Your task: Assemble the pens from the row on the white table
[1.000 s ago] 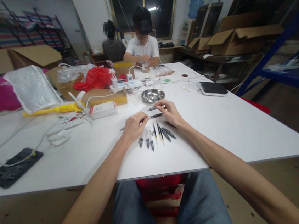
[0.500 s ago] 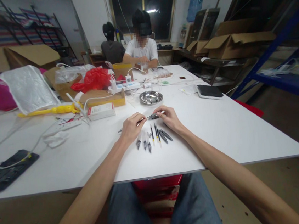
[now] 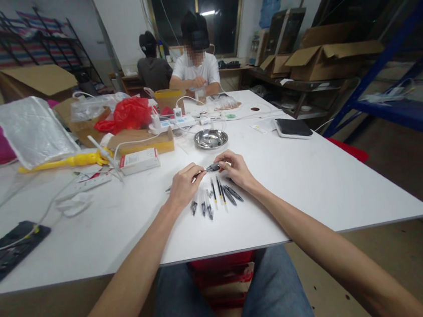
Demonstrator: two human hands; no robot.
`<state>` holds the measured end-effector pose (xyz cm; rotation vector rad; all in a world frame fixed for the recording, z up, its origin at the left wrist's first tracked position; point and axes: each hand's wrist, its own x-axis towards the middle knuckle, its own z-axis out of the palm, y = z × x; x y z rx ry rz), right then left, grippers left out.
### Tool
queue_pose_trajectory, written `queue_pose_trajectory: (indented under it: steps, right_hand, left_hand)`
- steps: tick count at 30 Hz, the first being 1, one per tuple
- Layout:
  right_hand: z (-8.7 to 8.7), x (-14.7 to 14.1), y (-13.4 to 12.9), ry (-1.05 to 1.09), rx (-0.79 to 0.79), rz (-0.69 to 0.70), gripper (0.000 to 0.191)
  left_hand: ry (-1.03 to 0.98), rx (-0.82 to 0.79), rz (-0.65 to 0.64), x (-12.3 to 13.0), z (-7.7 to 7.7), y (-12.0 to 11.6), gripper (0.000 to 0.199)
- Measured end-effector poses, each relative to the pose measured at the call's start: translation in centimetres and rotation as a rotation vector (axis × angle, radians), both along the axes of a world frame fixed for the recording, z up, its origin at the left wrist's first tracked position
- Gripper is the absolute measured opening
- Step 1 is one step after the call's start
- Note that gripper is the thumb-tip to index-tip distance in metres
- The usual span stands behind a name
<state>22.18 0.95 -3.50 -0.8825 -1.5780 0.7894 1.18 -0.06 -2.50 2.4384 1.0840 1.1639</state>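
The pens point(image 3: 234, 193) look plastic, the bowl point(image 3: 212, 146) glossy metal.

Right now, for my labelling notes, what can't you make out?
Head view throughout:
Right end of dark pen part: behind the right hand.
Most of what the left hand pinches: hidden inside its grip.
Contents of metal bowl: too small.
Black object: cut off by left edge.

The area is a workshop, apparently for light assembly. A large white worktable point(image 3: 295, 200) occupies the near centre, with pen parts point(image 3: 229, 197) laid out on it in a loose row. A power strip point(image 3: 166, 126) sits farther back. A person in a white shirt point(image 3: 196, 70) works at the far end. An open cardboard box point(image 3: 309, 65) stands far right; a blue metal rack point(image 3: 411, 113) stands at right.
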Motion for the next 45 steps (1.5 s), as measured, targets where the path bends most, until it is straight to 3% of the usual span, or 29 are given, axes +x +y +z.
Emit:
queue_pose_trajectory:
  steps: [7, 12, 16, 21, 24, 30, 34, 39, 42, 45]
  right_hand:
    - [0.5, -0.3, -0.8, -0.045, 0.068, 0.018, 0.014]
    - [1.1, -1.0, -1.7, -0.232, 0.248, 0.008, 0.014]
    - [1.4, -1.7, -2.3, -0.308, 0.413, 0.018, 0.015]
    - [1.6, -1.9, -2.7, -0.309, 0.479, 0.016, 0.015]
    - [1.8, -2.1, -3.0, -0.329, 0.405, -0.028, 0.017]
    - [1.8, -2.6, -3.3, -0.445, 0.081, -0.182, 0.043]
    - [1.7, -2.0, -2.9, -0.354, 0.034, -0.216, 0.051]
    - [1.7, -0.9, -2.2, -0.225, -0.020, -0.286, 0.062]
    - [1.7, -0.6, -1.9, -0.210, -0.101, -0.237, 0.067]
    - [1.9, -0.5, -2.0, -0.255, -0.154, -0.249, 0.070]
  left_hand:
    - [0.041, -0.033, 0.063, 0.1, -0.4, -0.1, 0.010]
    - [0.120, -0.065, 0.148, 0.5, -0.5, -0.3, 0.043]
    - [0.148, -0.064, 0.094, 1.3, -0.1, -0.8, 0.059]
    - [0.127, -0.065, 0.003, 2.0, 0.7, -1.4, 0.070]
    - [0.084, 0.005, -0.049, 2.3, 0.9, -1.5, 0.073]
    - [0.103, 0.197, -0.082, 3.1, 1.4, -2.3, 0.079]
    - [0.144, 0.266, -0.157, 2.4, 2.3, -2.4, 0.076]
    - [0.226, 0.406, 0.086, 0.1, 3.1, -1.2, 0.046]
    - [0.298, 0.350, 0.082, -0.2, 2.7, -0.8, 0.018]
    - [0.310, 0.248, 0.068, 0.1, 1.8, -0.7, 0.022]
